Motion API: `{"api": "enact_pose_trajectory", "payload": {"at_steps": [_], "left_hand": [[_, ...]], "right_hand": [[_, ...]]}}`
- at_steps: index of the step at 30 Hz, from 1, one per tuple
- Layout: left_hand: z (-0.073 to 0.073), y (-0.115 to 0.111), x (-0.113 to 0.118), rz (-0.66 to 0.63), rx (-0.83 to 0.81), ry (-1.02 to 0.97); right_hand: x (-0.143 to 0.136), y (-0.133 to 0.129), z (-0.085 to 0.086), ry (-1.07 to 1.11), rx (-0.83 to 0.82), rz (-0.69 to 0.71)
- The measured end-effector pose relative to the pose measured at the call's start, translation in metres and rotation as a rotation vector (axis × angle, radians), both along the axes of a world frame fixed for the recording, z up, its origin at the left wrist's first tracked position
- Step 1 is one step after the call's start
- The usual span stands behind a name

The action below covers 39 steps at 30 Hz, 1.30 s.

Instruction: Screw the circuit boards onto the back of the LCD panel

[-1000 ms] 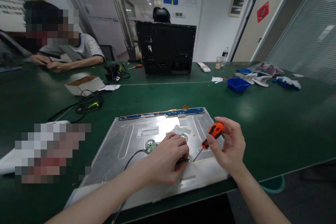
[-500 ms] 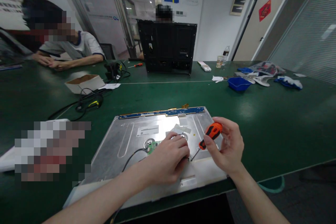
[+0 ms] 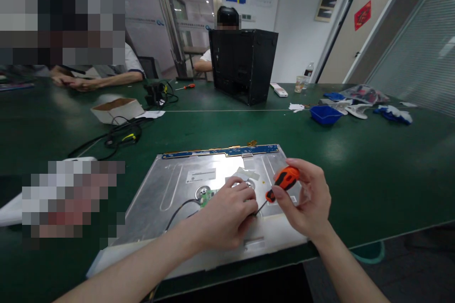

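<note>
A silvery metal display panel [image 3: 170, 189] lies back side up before me, with a long blue circuit board [image 3: 213, 152] along its far edge. My right hand [image 3: 307, 199] grips the orange and black handle of a screwdriver [image 3: 286, 181], tilted so its shaft slants down to the left. The tip meets the panel area right by my left fingertips. Bent over the panel, my left hand [image 3: 231, 213] has its fingers curled together; what they hold, if anything, is hidden. Partly under it sits a small green circuit board [image 3: 208, 197] with a black cable [image 3: 177, 215] running off.
Across the green table [image 3: 199, 128], a person handles a black boxy casing [image 3: 232, 64]. A white box [image 3: 119, 111] and tangled cables [image 3: 121, 138] lie left. To the right are a blue tray [image 3: 325, 115] and gloves [image 3: 394, 113]. Another screwdriver [image 3: 188, 86] lies far off.
The screwdriver handle has shifted slightly left and turned a little in my right hand. My left hand stays almost in place. Across the table, the black casing has been turned, showing its side.
</note>
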<state>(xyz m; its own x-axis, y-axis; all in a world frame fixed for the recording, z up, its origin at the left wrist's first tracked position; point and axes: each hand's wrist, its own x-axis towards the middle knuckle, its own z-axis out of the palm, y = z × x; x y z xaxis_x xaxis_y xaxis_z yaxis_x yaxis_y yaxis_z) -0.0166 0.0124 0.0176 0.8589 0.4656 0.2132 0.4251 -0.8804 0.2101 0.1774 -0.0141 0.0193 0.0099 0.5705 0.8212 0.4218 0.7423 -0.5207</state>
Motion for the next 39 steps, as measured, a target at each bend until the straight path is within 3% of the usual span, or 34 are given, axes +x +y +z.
{"api": "enact_pose_trajectory", "payload": {"at_steps": [13, 39], "left_hand": [[-0.002, 0.002, 0.0, 0.004, -0.054, -0.001], [-0.003, 0.002, 0.0, -0.015, -0.062, -0.003]], "right_hand": [[-0.004, 0.003, 0.009, -0.172, 0.03, 0.063], [-0.005, 0.005, 0.008, -0.182, 0.072, 0.033]]}}
